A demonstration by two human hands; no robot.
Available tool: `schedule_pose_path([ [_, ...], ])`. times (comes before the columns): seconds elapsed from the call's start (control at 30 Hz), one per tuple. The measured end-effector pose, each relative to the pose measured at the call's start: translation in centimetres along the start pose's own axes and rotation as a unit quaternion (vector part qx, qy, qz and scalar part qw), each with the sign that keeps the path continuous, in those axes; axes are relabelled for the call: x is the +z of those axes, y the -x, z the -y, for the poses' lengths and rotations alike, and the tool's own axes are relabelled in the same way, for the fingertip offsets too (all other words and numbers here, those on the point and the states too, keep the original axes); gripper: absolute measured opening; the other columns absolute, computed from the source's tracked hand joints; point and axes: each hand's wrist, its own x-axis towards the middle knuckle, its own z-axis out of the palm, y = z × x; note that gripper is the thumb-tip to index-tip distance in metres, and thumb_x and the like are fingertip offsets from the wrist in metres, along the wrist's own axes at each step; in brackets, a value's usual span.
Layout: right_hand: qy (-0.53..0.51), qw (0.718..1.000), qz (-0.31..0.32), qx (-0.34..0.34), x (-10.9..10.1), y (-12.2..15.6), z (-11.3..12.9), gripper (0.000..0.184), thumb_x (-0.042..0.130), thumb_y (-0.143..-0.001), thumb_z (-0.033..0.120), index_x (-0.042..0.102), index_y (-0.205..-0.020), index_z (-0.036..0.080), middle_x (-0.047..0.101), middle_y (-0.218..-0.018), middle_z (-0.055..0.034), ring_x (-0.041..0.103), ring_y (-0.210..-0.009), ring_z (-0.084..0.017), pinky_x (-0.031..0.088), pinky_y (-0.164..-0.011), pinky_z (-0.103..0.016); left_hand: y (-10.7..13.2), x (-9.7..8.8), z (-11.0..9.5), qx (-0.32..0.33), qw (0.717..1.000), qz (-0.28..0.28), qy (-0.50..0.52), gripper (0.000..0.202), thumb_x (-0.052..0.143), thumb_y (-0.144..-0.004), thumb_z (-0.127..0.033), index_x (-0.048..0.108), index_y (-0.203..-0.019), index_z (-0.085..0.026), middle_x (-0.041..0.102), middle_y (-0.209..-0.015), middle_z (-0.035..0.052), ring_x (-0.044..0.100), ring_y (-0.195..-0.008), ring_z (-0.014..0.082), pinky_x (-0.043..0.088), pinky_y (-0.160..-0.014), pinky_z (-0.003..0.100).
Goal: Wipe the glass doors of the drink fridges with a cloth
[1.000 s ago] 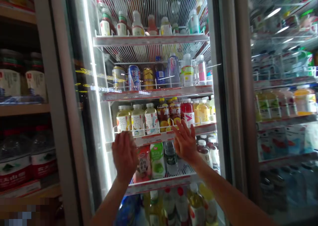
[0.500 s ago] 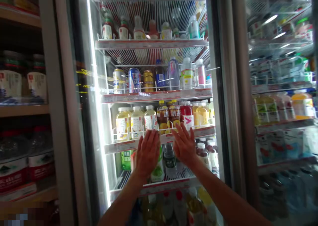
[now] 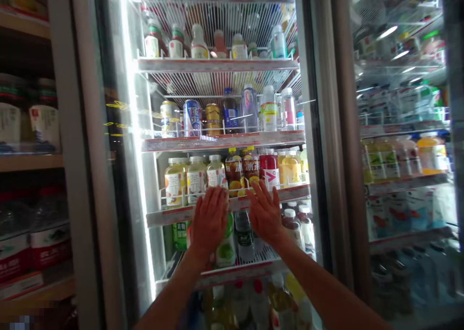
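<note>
My left hand [image 3: 209,219], fingers stretched out side by side with nothing in them, overlaps the shelf rail [image 3: 168,217] below the pale yellow tea bottles [image 3: 196,180]. Fingers spread, my right hand [image 3: 265,211] is in front of the same rail, under the brown iced tea bottles [image 3: 251,168] and the red drink bottle [image 3: 269,168]. Reflections suggest glass before the shelves; whether either palm touches it I cannot tell. Between my hands, on the shelf below, stand a clear bottle with a dark label [image 3: 244,236] and a green-labelled bottle [image 3: 225,250].
Cans [image 3: 191,118] and bottles line the shelf above. A bright light strip [image 3: 136,127] runs down the cooler's left side. On the right, past a metal post [image 3: 339,127], is another stocked cooler [image 3: 402,180]; a wooden shelf [image 3: 31,162] with large bottles is at left.
The view has shifted slightly, so the cooler and its shelves appear a little farther left. Both hands keep nearly the same pose against the shelf rail.
</note>
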Motion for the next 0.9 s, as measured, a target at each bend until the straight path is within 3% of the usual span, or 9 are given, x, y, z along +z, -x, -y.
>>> schedule_pose_path([
  [0.07,-0.001,1.000,-0.002,-0.001,0.0,0.0,-0.1,0.052,0.041,-0.086,0.015,0.040,-0.137,0.017,0.050,-0.138,-0.0097,0.028,-0.139,-0.021,0.015,-0.116,-0.048,0.3,-0.3,0.6,0.008,1.000,-0.001,0.002,0.061,0.044,-0.087,-0.019,0.023,-0.144,-0.017,0.048,-0.137,0.0116,0.028,-0.138,0.0196,0.018,-0.115,0.038],
  [0.23,0.004,1.000,0.010,0.004,0.0,0.0,0.0,0.056,0.041,-0.086,0.017,0.033,-0.141,0.017,0.047,-0.141,-0.0103,0.027,-0.140,-0.022,0.016,-0.115,-0.050,0.6,-2.0,5.9,-0.180,0.980,-0.084,-0.032,0.057,0.044,-0.088,-0.024,0.029,-0.143,-0.015,0.036,-0.144,0.0174,0.025,-0.138,0.0273,0.023,-0.112,0.047],
  [0.33,0.006,1.000,0.014,0.009,0.0,0.0,0.2,0.055,0.040,-0.087,0.017,0.033,-0.141,0.017,0.048,-0.140,-0.0104,0.026,-0.140,-0.022,0.015,-0.116,-0.050,-0.1,-1.2,4.0,-0.184,0.979,-0.086,-0.016,0.060,0.044,-0.088,-0.024,0.026,-0.143,-0.013,0.033,-0.146,0.0178,0.022,-0.139,0.0268,0.023,-0.112,0.046],
  [0.47,0.000,1.000,0.005,0.003,-0.2,0.0,0.0,0.055,0.038,-0.088,0.017,0.030,-0.142,0.020,0.047,-0.141,-0.0083,0.025,-0.140,-0.020,0.014,-0.116,-0.048,-0.9,0.7,-1.0,-0.008,1.000,0.007,0.022,0.062,0.046,-0.087,-0.020,0.023,-0.144,-0.014,0.043,-0.141,0.0133,0.022,-0.140,0.0212,0.020,-0.114,0.039],
  [0.57,-0.008,1.000,-0.001,-0.009,-0.3,0.0,-0.2,0.057,0.038,-0.087,0.017,0.027,-0.144,0.019,0.046,-0.142,-0.0084,0.026,-0.140,-0.020,0.015,-0.116,-0.048,-1.0,0.4,-0.1,0.000,1.000,-0.003,0.014,0.060,0.045,-0.087,-0.019,0.026,-0.143,-0.014,0.046,-0.139,0.0133,0.024,-0.139,0.0201,0.019,-0.115,0.038],
  [0.67,-0.007,1.000,0.005,-0.007,-0.3,-0.1,-0.2,0.058,0.038,-0.087,0.017,0.025,-0.144,0.018,0.045,-0.142,-0.0096,0.026,-0.140,-0.021,0.016,-0.116,-0.049,-1.0,-0.6,3.3,-0.130,0.989,-0.067,-0.012,0.057,0.043,-0.088,-0.022,0.029,-0.142,-0.014,0.039,-0.143,0.0162,0.024,-0.139,0.0236,0.021,-0.114,0.043],
  [0.73,-0.004,1.000,0.011,-0.004,-0.3,-0.1,-0.1,0.059,0.038,-0.088,0.018,0.024,-0.145,0.017,0.044,-0.143,-0.0099,0.025,-0.140,-0.021,0.016,-0.116,-0.049,-1.2,-0.8,4.1,-0.192,0.977,-0.090,-0.017,0.057,0.043,-0.089,-0.025,0.028,-0.143,-0.013,0.034,-0.146,0.0174,0.023,-0.139,0.0258,0.022,-0.113,0.045],
  [0.8,-0.003,1.000,0.013,-0.002,-0.3,0.0,0.0,0.059,0.038,-0.087,0.018,0.024,-0.145,0.017,0.044,-0.143,-0.0099,0.025,-0.140,-0.021,0.015,-0.116,-0.049,-1.5,-0.4,2.9,-0.176,0.982,-0.074,-0.005,0.058,0.041,-0.089,-0.025,0.026,-0.143,-0.012,0.033,-0.146,0.0171,0.022,-0.139,0.0262,0.022,-0.113,0.045],
  [0.9,-0.004,1.000,0.010,-0.001,-0.3,0.0,-0.1,0.060,0.039,-0.087,0.018,0.023,-0.145,0.018,0.044,-0.143,-0.0087,0.025,-0.140,-0.021,0.015,-0.116,-0.049,-1.7,0.5,-0.2,-0.054,0.998,-0.010,0.024,0.058,0.041,-0.088,-0.022,0.025,-0.144,-0.015,0.040,-0.143,0.0134,0.026,-0.138,0.0233,0.023,-0.113,0.042],
])
